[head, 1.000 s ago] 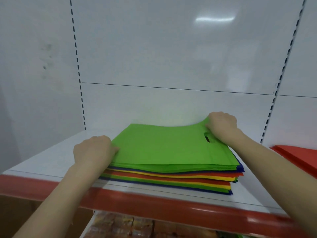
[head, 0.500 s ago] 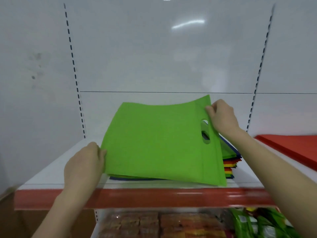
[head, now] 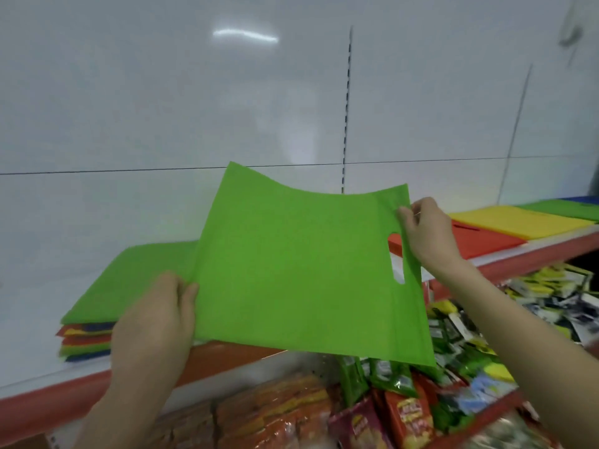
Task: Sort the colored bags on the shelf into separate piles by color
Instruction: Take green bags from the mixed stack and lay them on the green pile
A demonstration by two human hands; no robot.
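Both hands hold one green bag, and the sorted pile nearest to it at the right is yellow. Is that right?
No. The head view shows the left hand and right hand holding the green bag, but nearest is the red pile; the yellow pile lies beyond it.

A matt, cloth-like finish is shown by the green bag (head: 298,267). The back panel (head: 162,92) looks smooth and glossy. Shiny plastic wraps the snack packs (head: 405,416).

bright even light, glare streak on the white back panel (head: 246,35), blurred, bowed edges.
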